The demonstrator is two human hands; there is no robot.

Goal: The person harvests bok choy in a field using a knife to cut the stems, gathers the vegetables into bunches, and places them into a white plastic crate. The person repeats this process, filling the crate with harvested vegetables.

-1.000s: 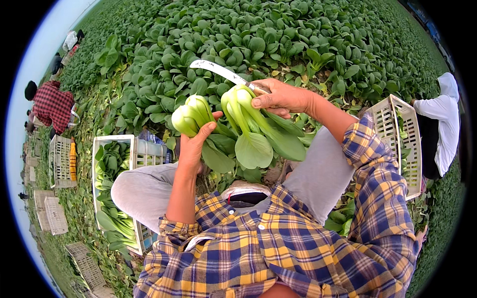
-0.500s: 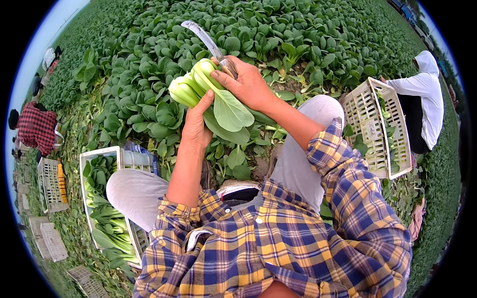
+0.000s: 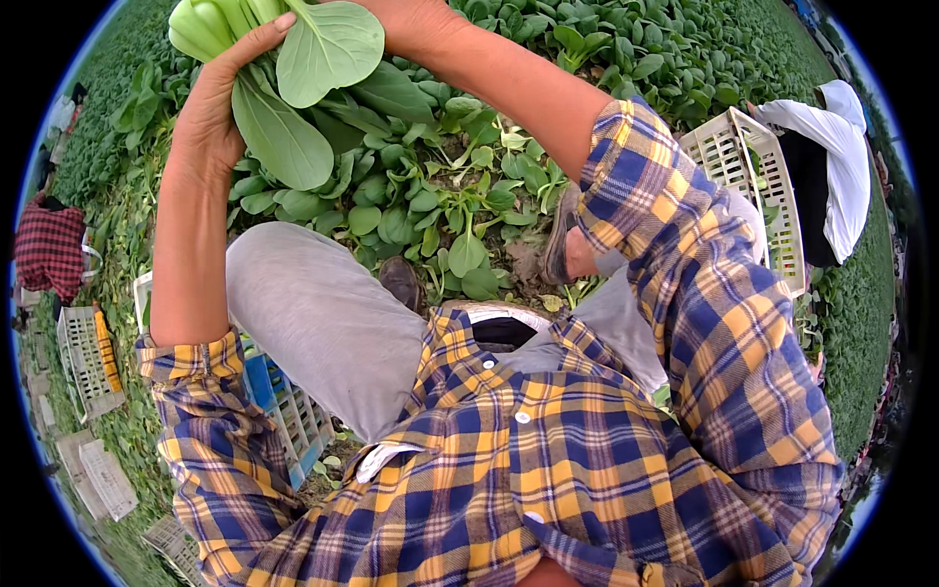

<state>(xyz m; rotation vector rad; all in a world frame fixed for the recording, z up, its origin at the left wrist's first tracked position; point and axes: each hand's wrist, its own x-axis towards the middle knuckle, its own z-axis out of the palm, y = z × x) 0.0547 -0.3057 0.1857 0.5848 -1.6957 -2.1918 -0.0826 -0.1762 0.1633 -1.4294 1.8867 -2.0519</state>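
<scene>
A bunch of bok choy (image 3: 328, 57), with pale thick stems and broad green leaves, is held up at the top left of the head view. My left hand (image 3: 213, 110) is closed around it from the near side, its thumb lying against the stems. To the right of the bunch is my right hand (image 3: 411, 22), close against the leaves. The upper edge of the picture cuts off its fingers, so what they hold is hidden. No knife shows at this moment.
By my left knee, a crate (image 3: 301, 421) is partly covered by my arm. At the right, a person in white (image 3: 846, 186) sits beside a pale crate (image 3: 719, 147). Someone in a red checked shirt (image 3: 49, 249) bends near another crate (image 3: 83, 357). Leafy plants (image 3: 675, 59) fill the ground ahead.
Both hands and the bok choy have moved up and to the left in view. The curved knife that was in my right hand has gone out of sight. My left forearm now covers the left crate's greens.
</scene>
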